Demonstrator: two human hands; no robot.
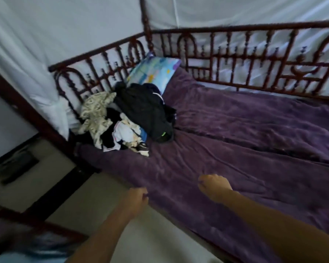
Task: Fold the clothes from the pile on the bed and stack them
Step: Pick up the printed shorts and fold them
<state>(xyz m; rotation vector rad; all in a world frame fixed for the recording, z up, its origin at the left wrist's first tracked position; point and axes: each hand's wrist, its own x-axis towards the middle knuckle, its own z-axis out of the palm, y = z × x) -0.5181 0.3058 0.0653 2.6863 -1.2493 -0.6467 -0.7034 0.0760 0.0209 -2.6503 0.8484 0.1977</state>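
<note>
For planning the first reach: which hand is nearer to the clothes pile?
Left. The left hand lies straight in front of the pile; the right hand is farther off, to its right.

dark carved wooden railing (235, 27), white curtain (65, 25), pale floor (51, 179), dim light

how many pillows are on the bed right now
1: a blue patterned pillow in the far corner against the rails, just behind the clothes pile. The pile might hide another.

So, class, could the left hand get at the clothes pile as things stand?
Probably yes: only bare purple blanket lies between the left hand and the pile, though it sits far off, so a lean seems needed.
</note>
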